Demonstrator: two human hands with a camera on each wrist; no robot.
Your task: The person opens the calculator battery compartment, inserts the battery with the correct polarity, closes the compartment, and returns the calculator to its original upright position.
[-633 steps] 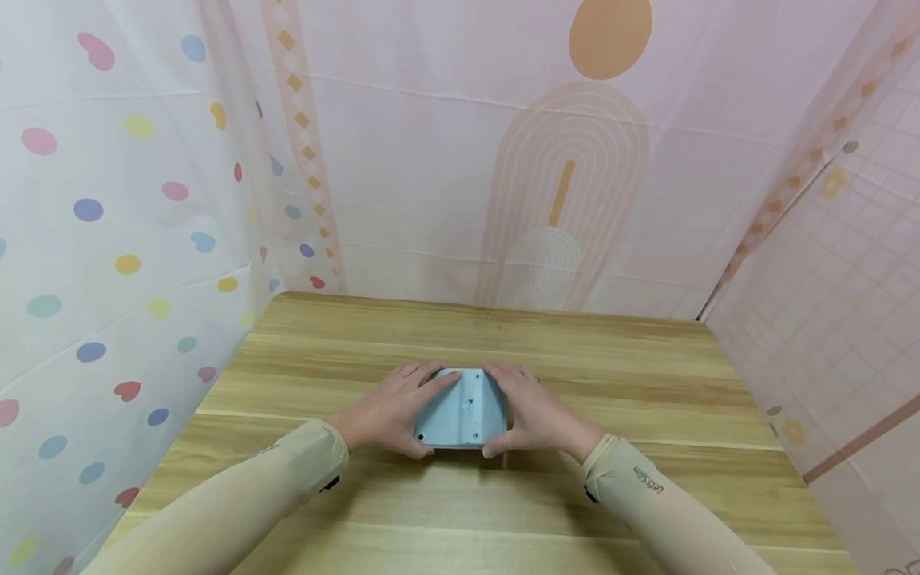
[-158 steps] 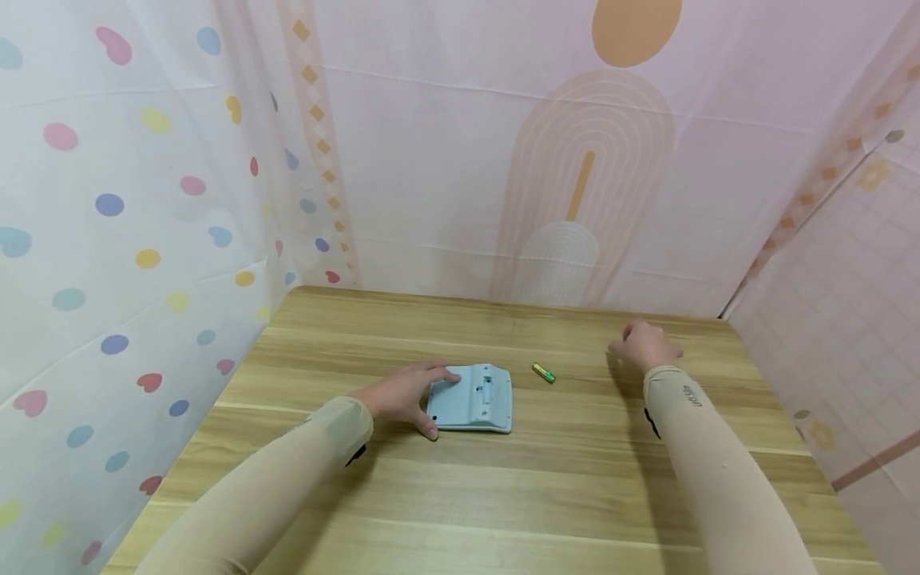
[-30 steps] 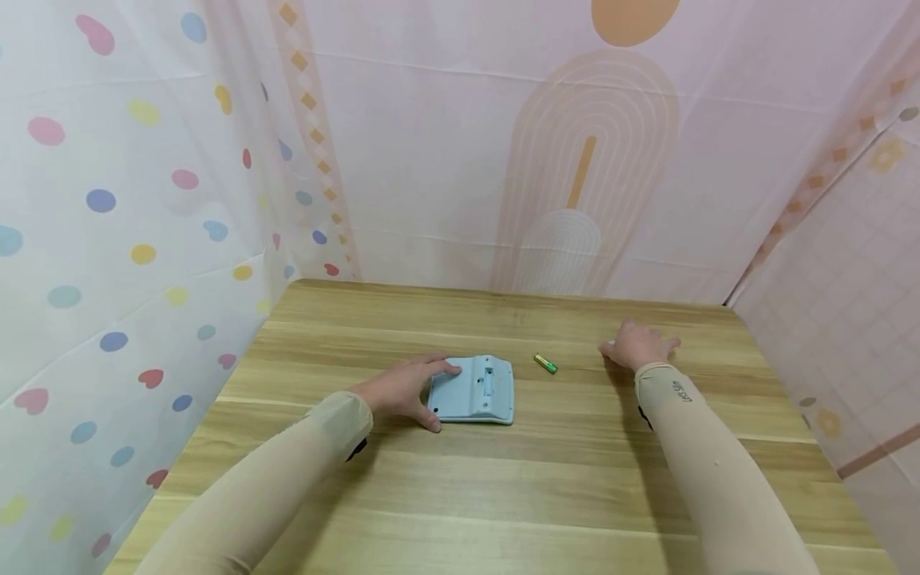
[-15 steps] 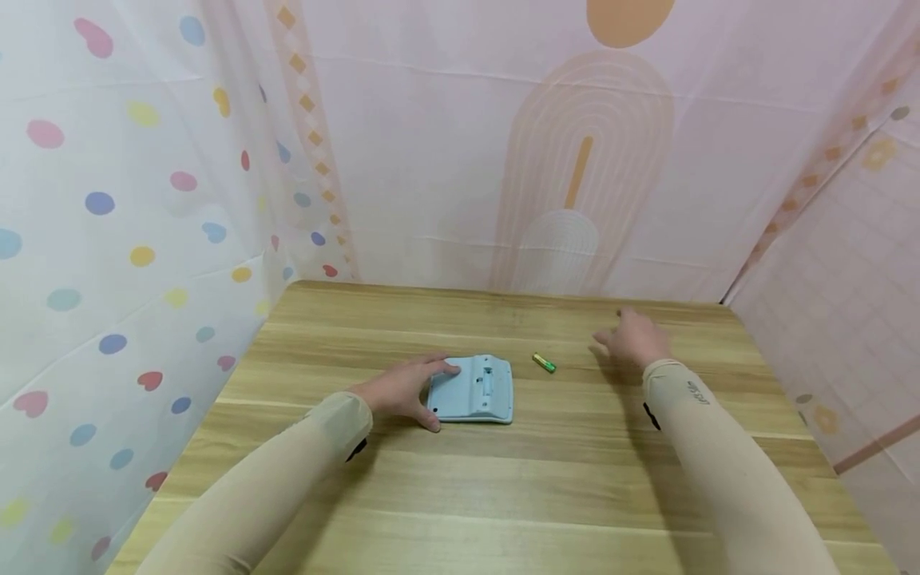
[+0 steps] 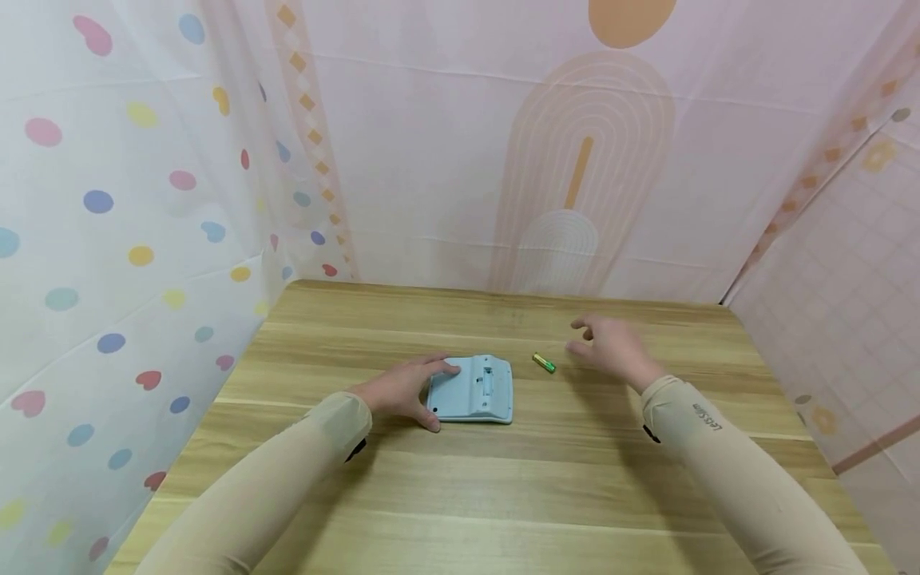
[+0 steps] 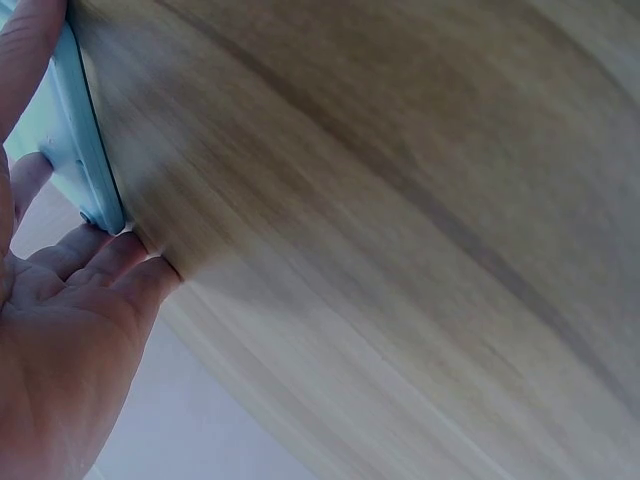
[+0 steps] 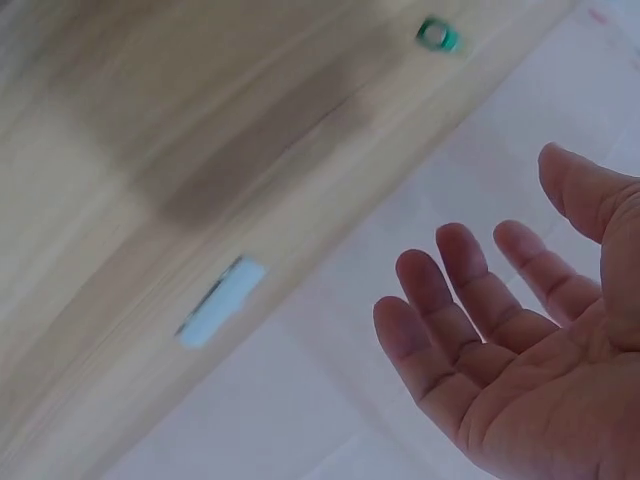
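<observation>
At a wood-grain bench (image 5: 446, 495), a person's left hand (image 5: 398, 393) holds a light-blue device (image 5: 454, 399), probably a calculator lying face down, with thumb and fingers set apart around its left end. The device lies near mid-bench, well in from the far edge; it looks light and stiff, a little slippery on bare wood, and best steadied by its sides, clear of the uncovered recess (image 5: 489, 382). Its shell appears to be smooth matte plastic, with rounded corners and a raised ridge toward the right. Just right of it, nearer the far edge, lies a green-and-gold battery (image 5: 544, 363), likely hard, smooth, dense for its size and apt to roll, so a pinch across the middle should serve. The slim cylinder rests at a slant. Farther right, toward the far right corner, the right hand (image 5: 611, 347) hovers with nothing in its grasp, fingers loosely bent and thumb apart. A pale-blue cover (image 7: 222, 302), seen only from the right wrist, lies near the bench edge: a flat strip, probably thin, feather-light and easiest lifted by its long sides.
</observation>
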